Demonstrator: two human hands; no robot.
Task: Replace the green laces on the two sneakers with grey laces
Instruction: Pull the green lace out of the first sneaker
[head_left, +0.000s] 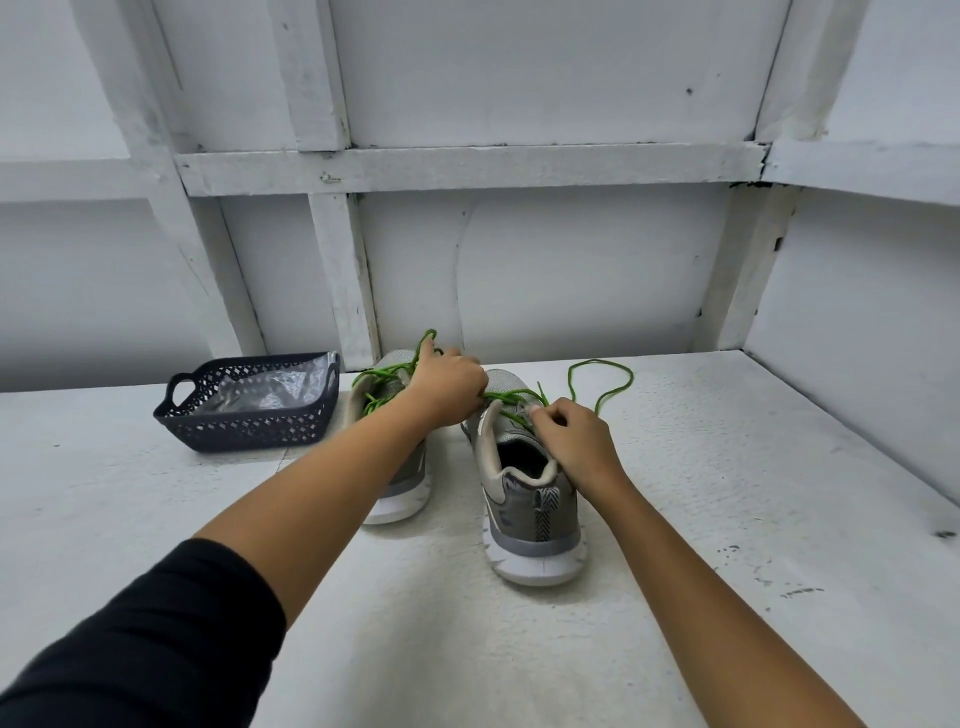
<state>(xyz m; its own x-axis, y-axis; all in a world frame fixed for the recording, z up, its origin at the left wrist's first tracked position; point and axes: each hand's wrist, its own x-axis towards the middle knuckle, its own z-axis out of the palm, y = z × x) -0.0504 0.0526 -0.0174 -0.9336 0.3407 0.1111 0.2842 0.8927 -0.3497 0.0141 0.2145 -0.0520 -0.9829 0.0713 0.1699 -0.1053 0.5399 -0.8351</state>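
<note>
The two grey mesh sneakers with white soles stood side by side, heels toward the near edge, in the middle of the white table (753, 467). Both carried bright green laces (511, 397). The right sneaker (530, 499) showed its dark opening and pale lining. From its upper eyelets a loose end (608, 384) trailed far right and lay in an open loop on the tabletop. The left sneaker (397, 493) was partly hidden under the forearm crossing it.

The left hand (449, 387) hovered over the far part of the pair, fingers curled round lace strands, its forefinger raised with a green loop hooked over it. The right hand (571, 441) rested against the right sneaker's collar, fingers bent, thumb and forefinger pinching at the lace by the top eyelets.

A black sleeve (130, 649) covered the left upper arm. Farther left stood a dark perforated basket (249, 434) holding a crumpled clear plastic bag (265, 389). White panelled walls (545, 270) rose behind.
</note>
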